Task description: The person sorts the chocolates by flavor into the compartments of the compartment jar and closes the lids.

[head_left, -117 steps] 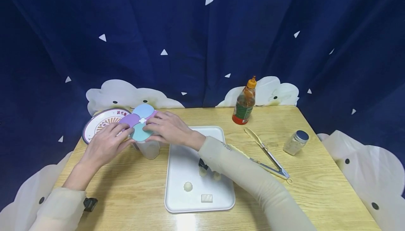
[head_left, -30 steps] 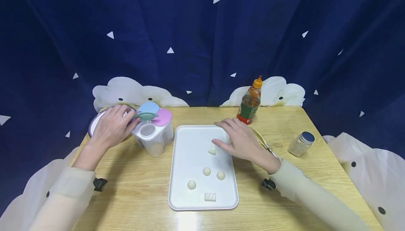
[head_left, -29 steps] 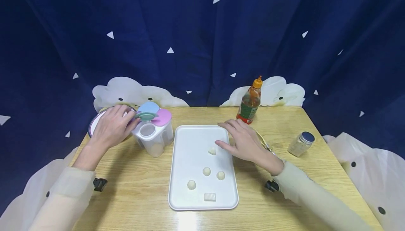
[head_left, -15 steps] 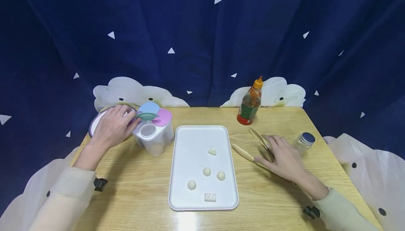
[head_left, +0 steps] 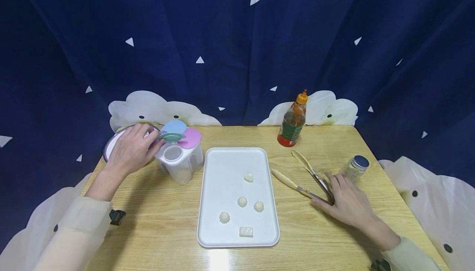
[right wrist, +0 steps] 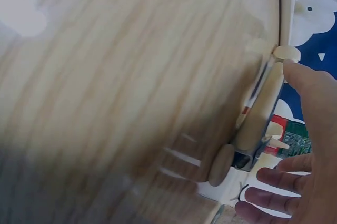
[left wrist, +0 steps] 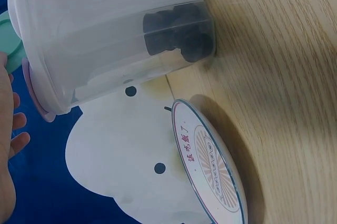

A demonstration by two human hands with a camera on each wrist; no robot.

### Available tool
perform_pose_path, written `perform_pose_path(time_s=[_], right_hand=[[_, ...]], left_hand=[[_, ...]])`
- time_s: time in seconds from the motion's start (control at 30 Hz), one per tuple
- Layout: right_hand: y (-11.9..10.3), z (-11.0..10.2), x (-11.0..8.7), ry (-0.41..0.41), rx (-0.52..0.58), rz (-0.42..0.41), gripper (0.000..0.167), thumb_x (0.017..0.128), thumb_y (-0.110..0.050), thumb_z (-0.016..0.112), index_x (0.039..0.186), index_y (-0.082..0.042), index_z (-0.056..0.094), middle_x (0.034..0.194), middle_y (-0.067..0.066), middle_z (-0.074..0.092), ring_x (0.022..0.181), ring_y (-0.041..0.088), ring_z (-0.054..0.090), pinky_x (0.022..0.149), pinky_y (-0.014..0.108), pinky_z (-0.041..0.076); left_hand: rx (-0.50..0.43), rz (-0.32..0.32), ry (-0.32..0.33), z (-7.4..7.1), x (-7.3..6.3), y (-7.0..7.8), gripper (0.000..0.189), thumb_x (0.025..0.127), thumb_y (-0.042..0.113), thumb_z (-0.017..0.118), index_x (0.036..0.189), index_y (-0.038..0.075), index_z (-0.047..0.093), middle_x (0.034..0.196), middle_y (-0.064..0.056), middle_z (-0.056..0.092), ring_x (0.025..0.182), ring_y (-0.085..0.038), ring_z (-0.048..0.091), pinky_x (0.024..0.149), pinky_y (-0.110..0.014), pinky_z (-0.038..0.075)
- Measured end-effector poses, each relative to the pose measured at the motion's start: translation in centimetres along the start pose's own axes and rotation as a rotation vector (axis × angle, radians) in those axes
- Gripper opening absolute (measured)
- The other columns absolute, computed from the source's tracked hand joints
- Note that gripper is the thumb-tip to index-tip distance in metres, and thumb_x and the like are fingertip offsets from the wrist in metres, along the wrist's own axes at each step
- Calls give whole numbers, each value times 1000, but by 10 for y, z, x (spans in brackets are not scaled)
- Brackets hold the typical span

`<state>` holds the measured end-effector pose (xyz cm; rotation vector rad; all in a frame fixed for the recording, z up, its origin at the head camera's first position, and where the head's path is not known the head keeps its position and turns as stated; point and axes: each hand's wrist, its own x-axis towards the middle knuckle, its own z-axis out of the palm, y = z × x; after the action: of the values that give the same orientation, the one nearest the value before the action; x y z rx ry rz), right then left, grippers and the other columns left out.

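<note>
My left hand (head_left: 133, 149) holds up the green flap lid (head_left: 171, 137) of a clear, multi-compartment storage container (head_left: 182, 168), its fingertips at the lid's edge. Below that lid a round opening shows in the white top; the blue and pink lids beside it lie flat. Dark round pieces (left wrist: 179, 31) sit in one compartment, as the left wrist view shows. My right hand (head_left: 349, 201) is at the joined end of metal tongs (head_left: 283, 178), which lie spread on the table. In the right wrist view its thumb tip is right by the tongs and the other fingers are loosely extended.
A white tray (head_left: 237, 159) with several small white moulded pieces (head_left: 242, 201) lies mid-table. Behind the tongs stands a sauce bottle (head_left: 291, 128) with an orange cap. A blue-lidded jar (head_left: 356, 167) is close behind my right hand. A plate (left wrist: 210, 166) leans behind my left hand.
Since the first frame, the green lid has been flipped up. My right hand has moved from the container across the tray to the tongs' joined end. Lately my left hand has stayed still.
</note>
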<state>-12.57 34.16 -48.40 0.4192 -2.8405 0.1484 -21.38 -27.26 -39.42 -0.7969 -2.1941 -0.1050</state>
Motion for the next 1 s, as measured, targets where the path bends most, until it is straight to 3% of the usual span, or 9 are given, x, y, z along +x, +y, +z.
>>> perform_pose_path(time_s=[0.13, 0.27, 0.53, 0.7, 1.0], right_hand=[[0, 3, 0, -74, -8, 30, 105, 77, -75, 78, 143, 3, 54, 117, 24, 65, 97, 41, 67, 56, 51, 53], [-2, 8, 3, -98, -33, 26, 103, 78, -76, 77, 141, 2, 56, 114, 23, 66, 91, 38, 68, 57, 49, 53], [-3, 15, 9, -85, -49, 6, 93, 77, -73, 79, 126, 5, 61, 94, 15, 63, 74, 28, 62, 55, 45, 50], [-3, 16, 12, -89, -30, 14, 85, 81, -70, 77, 119, 5, 61, 94, 15, 64, 76, 30, 64, 56, 48, 53], [-6, 6, 13, -73, 46, 53, 81, 84, -65, 78, 123, 3, 60, 95, 11, 58, 68, 19, 50, 48, 35, 38]], left_hand=[[1, -1, 2, 0, -1, 0, 39, 108, 37, 49, 98, 3, 66, 91, -17, 64, 80, -39, 62, 67, -50, 50], [3, -6, -3, 0, -1, 0, 39, 108, 37, 49, 98, 3, 67, 91, -17, 64, 81, -39, 63, 67, -50, 50], [-1, -3, -4, 0, 0, 1, 37, 106, 35, 51, 98, 3, 67, 91, -17, 64, 82, -38, 62, 67, -49, 49], [0, -4, -1, 1, 0, 0, 41, 108, 37, 47, 99, 3, 67, 91, -17, 64, 82, -38, 62, 67, -49, 49], [-4, -6, 2, 1, -1, 0, 42, 109, 38, 47, 98, 3, 67, 91, -17, 64, 81, -38, 62, 66, -49, 48]])
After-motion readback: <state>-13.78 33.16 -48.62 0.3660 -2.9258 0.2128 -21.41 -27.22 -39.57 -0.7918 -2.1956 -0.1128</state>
